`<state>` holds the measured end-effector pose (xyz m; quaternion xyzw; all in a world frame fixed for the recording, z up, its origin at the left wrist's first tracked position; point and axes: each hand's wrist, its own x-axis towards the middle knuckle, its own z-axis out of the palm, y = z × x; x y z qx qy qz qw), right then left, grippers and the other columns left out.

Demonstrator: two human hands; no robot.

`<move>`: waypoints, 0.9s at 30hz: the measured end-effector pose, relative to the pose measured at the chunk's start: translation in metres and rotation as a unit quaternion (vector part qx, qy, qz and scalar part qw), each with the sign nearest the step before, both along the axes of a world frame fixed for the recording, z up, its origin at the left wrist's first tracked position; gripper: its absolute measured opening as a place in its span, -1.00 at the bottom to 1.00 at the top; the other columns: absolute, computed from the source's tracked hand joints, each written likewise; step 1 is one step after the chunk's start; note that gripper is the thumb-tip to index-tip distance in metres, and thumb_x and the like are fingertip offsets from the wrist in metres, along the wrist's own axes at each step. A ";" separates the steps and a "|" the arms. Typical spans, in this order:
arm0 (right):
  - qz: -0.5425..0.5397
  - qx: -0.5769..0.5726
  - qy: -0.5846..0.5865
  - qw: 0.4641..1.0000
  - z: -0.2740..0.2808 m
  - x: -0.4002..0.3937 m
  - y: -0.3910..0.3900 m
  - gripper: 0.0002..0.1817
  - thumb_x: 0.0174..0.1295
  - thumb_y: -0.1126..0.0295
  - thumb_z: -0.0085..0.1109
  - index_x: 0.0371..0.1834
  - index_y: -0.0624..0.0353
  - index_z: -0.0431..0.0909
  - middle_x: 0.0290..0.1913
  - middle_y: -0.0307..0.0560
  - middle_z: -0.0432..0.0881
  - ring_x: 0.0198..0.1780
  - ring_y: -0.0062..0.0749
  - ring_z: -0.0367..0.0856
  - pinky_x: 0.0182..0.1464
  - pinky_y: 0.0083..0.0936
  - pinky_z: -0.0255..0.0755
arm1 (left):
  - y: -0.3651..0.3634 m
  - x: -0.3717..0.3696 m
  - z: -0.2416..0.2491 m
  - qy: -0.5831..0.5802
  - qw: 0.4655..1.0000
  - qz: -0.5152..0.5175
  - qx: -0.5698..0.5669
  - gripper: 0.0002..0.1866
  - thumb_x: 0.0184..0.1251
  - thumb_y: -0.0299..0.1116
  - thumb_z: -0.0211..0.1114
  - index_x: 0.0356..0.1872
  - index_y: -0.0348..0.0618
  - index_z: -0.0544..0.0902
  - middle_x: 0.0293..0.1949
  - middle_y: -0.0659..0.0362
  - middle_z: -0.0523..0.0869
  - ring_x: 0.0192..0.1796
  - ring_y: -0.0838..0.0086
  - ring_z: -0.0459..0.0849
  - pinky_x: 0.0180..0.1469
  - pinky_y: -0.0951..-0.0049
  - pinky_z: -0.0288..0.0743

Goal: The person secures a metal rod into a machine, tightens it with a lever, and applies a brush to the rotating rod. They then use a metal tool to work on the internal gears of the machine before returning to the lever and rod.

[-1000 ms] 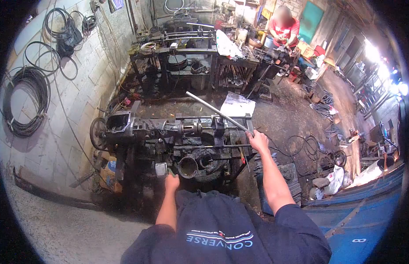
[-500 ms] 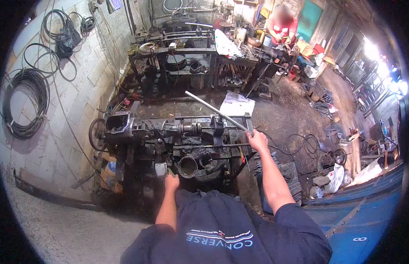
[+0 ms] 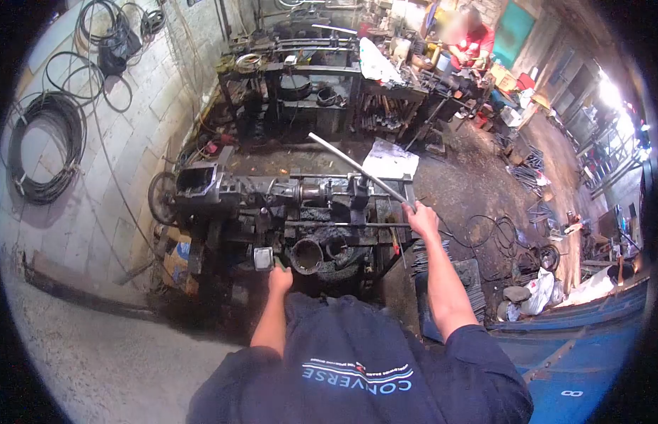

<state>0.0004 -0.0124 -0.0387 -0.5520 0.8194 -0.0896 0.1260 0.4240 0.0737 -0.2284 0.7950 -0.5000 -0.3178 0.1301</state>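
Observation:
My right hand is closed around the lower end of a long, thin metal rod. The rod slants up and to the left, its far end over the floor beyond a greasy lathe-like machine. At the machine's near side my left hand has its fingers curled round a small greenish handle-like piece, mostly hidden. Just left of those fingers is a pale square-faced box. To their right stands a round metal container with a dark inside.
A handwheel sits at the machine's left end. Stacked metal rods lie right of my legs. Cable loops cover part of the floor. A person in red works at the far bench. Wire coils hang on the left wall.
The view has shifted slightly, so the machine and benches appear a little further right. Both hands keep their grip, and the rod stays at nearly the same slant.

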 end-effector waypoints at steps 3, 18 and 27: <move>-0.006 -0.027 0.012 1.000 -0.007 -0.001 0.001 -0.37 0.32 -0.21 0.02 0.04 0.18 0.60 -0.09 0.30 0.69 0.05 0.20 0.64 0.08 0.02 0.48 | -0.001 0.002 -0.003 0.009 1.000 -0.007 0.008 -0.47 0.32 -0.12 0.21 0.15 -0.35 0.52 -0.01 -0.29 0.66 0.09 -0.16 0.63 0.15 -0.02 0.48; 0.001 -0.019 0.004 1.000 -0.002 0.000 -0.001 -0.34 0.32 -0.23 0.02 0.08 0.21 0.58 -0.09 0.32 0.68 0.06 0.22 0.63 0.09 0.04 0.46 | -0.002 0.002 -0.005 0.008 0.999 0.010 0.033 -0.50 0.34 -0.11 0.21 0.11 -0.32 0.56 -0.03 -0.29 0.67 0.08 -0.15 0.64 0.16 -0.01 0.49; -0.004 -0.033 0.003 0.999 -0.012 -0.003 -0.001 -0.34 0.30 -0.24 0.03 0.08 0.17 0.59 -0.10 0.32 0.68 0.05 0.23 0.63 0.09 0.04 0.46 | 0.001 0.001 0.002 0.028 0.999 0.022 0.027 -0.52 0.33 -0.11 0.24 -0.01 -0.42 0.58 -0.03 -0.29 0.67 0.09 -0.14 0.63 0.12 0.02 0.48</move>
